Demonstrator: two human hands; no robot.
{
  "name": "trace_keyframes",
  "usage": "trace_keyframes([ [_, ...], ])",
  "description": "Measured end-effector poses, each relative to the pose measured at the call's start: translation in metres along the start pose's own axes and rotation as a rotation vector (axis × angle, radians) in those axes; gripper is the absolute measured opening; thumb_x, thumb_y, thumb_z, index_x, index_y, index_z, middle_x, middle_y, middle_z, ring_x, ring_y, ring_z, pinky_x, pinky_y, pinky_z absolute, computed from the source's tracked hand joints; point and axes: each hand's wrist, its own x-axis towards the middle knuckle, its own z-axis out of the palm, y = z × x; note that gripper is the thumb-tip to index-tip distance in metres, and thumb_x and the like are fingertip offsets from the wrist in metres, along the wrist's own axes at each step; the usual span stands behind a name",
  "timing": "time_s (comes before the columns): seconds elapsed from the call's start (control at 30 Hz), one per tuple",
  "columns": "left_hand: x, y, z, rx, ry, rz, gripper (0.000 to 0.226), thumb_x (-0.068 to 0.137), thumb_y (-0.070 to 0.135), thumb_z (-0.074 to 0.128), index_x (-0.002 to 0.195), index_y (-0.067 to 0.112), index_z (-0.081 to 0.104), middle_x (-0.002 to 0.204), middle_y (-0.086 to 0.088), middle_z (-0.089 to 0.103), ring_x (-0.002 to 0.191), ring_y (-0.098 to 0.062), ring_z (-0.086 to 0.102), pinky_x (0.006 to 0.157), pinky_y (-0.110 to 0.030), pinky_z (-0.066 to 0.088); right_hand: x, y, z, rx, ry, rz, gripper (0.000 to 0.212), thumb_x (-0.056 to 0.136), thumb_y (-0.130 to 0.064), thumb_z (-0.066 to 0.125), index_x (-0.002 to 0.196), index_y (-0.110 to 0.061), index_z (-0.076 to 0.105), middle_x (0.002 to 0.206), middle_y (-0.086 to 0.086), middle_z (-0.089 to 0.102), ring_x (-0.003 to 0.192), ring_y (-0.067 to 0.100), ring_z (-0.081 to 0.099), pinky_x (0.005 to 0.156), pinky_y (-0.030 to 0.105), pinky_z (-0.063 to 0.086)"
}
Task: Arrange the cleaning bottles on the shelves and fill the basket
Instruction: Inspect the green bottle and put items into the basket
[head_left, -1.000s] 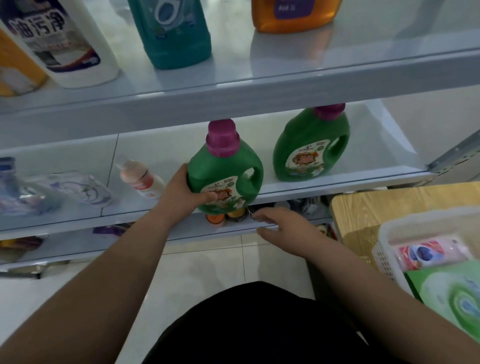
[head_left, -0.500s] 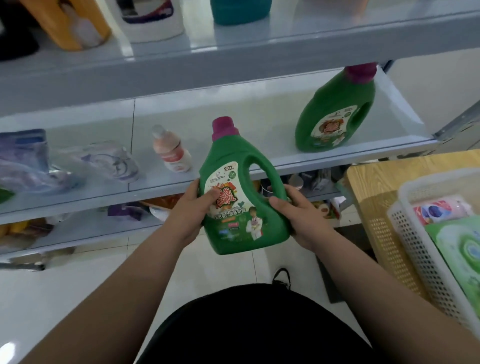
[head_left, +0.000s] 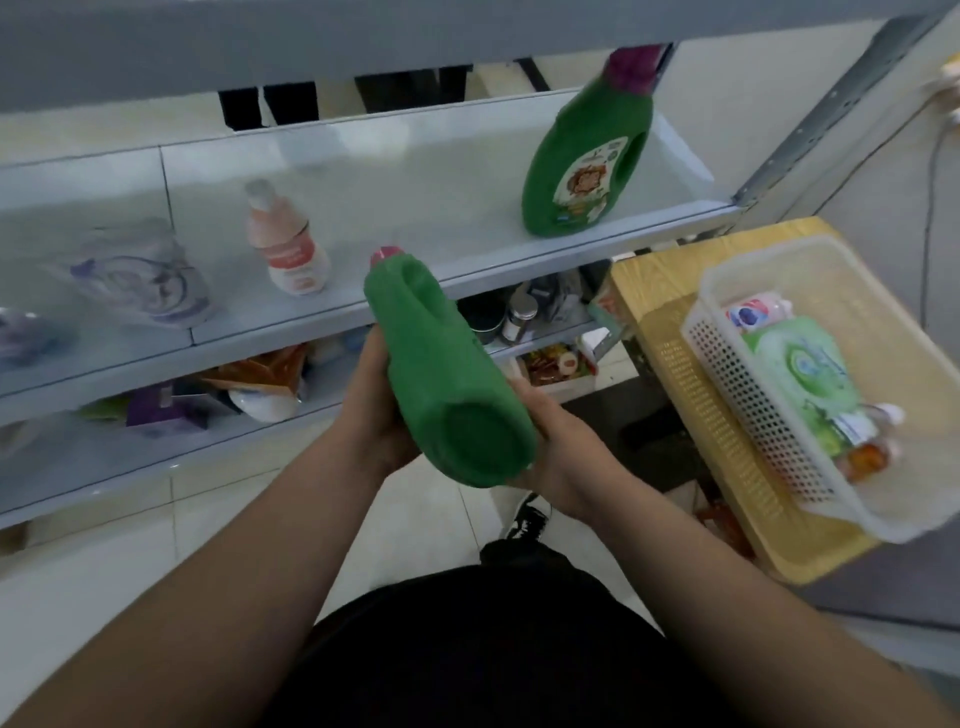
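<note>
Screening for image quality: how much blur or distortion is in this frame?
Head view: motion blur throughout, worst on the basket and the pouch at left; the shelf edges bow from the wide lens; the held bottle stays fairly sharp, the shelved bottle's label unreadable.

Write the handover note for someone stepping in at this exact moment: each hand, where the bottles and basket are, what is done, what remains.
Left hand and right hand: both grip the green bottle, tipped so its base faces the camera, off the shelf.
Second green bottle stands upright on the middle shelf, with a pink bottle to its left.
White basket sits on the wooden stand to the right, already part filled.
Left: probably place the held bottle in the basket.
</note>
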Motion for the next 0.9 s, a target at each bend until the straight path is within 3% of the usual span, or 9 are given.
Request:
trace_keyframes([
  [0.07, -0.009, -0.012, 0.006, -0.08, 0.004, -0.024, 0.035, 0.079, 0.043, 0.059, 0.065, 0.018, 0.08, 0.068, -0.001, 0.074, 0.06, -0.018, 0.072, 0.057, -0.028, 0.06, -0.003, 0.011, -0.002, 0.195, -0.059, 0.172, 0.064, 0.085, -0.058, 0.063, 0.138, -0.022, 0.063, 0.136, 0.017, 0.066, 0.118, 0.037, 0.066, 0.094, 0.056, 0.056],
  [0.17, -0.013, -0.017, 0.01, -0.108, 0.064, -0.098, 0.025, 0.07, 0.033, 0.066, 0.064, 0.013, 0.079, 0.072, -0.006, 0.074, 0.061, -0.023, 0.072, 0.059, -0.032, 0.062, 0.002, 0.012, -0.015, 0.333, -0.105, 0.204, 0.066, 0.082, -0.053, 0.072, 0.138, -0.018, 0.064, 0.132, 0.019, 0.068, 0.111, 0.037, 0.07, 0.087, 0.049, 0.06],
  [0.33, -0.019, -0.004, 0.01, -0.077, 0.159, -0.062, 0.042, 0.1, 0.043, 0.05, 0.122, 0.017, 0.074, 0.126, -0.013, 0.071, 0.113, -0.034, 0.069, 0.094, -0.049, 0.056, 0.018, -0.009, -0.035, 0.266, -0.106, 0.106, 0.067, 0.08, -0.038, 0.081, 0.141, -0.018, 0.059, 0.132, 0.017, 0.069, 0.116, 0.038, 0.069, 0.088, 0.052, 0.059],
  [0.43, -0.017, -0.004, 0.014, 0.26, 0.355, 0.193, 0.044, 0.091, 0.034, 0.057, 0.128, 0.012, 0.067, 0.132, -0.017, 0.067, 0.115, -0.031, 0.068, 0.089, -0.042, 0.058, 0.032, -0.024, -0.048, 0.213, -0.111, -0.071, 0.074, 0.08, -0.018, 0.084, 0.145, -0.018, 0.049, 0.132, 0.018, 0.068, 0.118, 0.039, 0.068, 0.09, 0.051, 0.059],
  [0.53, -0.011, -0.008, 0.028, 0.843, 0.566, 0.499, 0.049, 0.078, 0.041, 0.063, 0.126, 0.04, 0.055, 0.121, 0.02, 0.064, 0.109, 0.004, 0.061, 0.087, -0.024, 0.048, 0.039, -0.041, -0.053, 0.074, -0.085, -0.182, 0.08, 0.067, -0.017, 0.091, 0.137, -0.021, 0.054, 0.125, 0.013, 0.073, 0.109, 0.035, 0.073, 0.084, 0.046, 0.062],
  [0.6, -0.003, -0.013, 0.044, 1.177, 0.525, 0.465, 0.055, 0.08, 0.058, 0.062, 0.132, 0.043, 0.054, 0.109, 0.034, 0.057, 0.101, 0.014, 0.057, 0.085, -0.019, 0.045, 0.041, -0.048, -0.055, -0.044, -0.086, -0.239, 0.086, 0.059, -0.022, 0.095, 0.135, -0.027, 0.054, 0.121, 0.008, 0.074, 0.106, 0.031, 0.074, 0.085, 0.046, 0.062],
  [0.67, 0.007, -0.018, 0.061, 1.329, 0.539, 0.319, 0.075, 0.07, 0.079, 0.058, 0.132, 0.037, 0.052, 0.111, 0.021, 0.057, 0.104, -0.004, 0.061, 0.091, -0.032, 0.05, 0.039, -0.053, -0.055, -0.168, -0.149, -0.311, 0.082, 0.058, -0.029, 0.096, 0.128, -0.048, 0.057, 0.121, 0.0, 0.074, 0.107, 0.025, 0.074, 0.086, 0.044, 0.062],
  [0.8, 0.023, -0.021, 0.079, 0.871, 0.53, 0.275, 0.111, 0.045, 0.076, 0.077, 0.134, 0.02, 0.045, 0.119, 0.01, 0.064, 0.112, -0.021, 0.064, 0.094, -0.036, 0.051, 0.034, -0.07, -0.063, -0.321, -0.335, -0.395, 0.055, 0.082, -0.037, 0.08, 0.121, -0.069, 0.058, 0.128, -0.014, 0.07, 0.115, 0.011, 0.07, 0.093, 0.033, 0.059],
  [0.9, 0.023, -0.028, 0.079, 0.275, 0.25, 0.219, 0.077, 0.071, 0.065, 0.076, 0.127, 0.013, 0.069, 0.126, -0.009, 0.072, 0.114, -0.027, 0.07, 0.097, -0.046, 0.058, 0.036, -0.09, -0.072, -0.254, -0.343, -0.314, 0.041, 0.098, -0.039, 0.059, 0.137, -0.05, 0.059, 0.139, -0.016, 0.065, 0.129, 0.006, 0.06, 0.111, 0.04, 0.048],
])
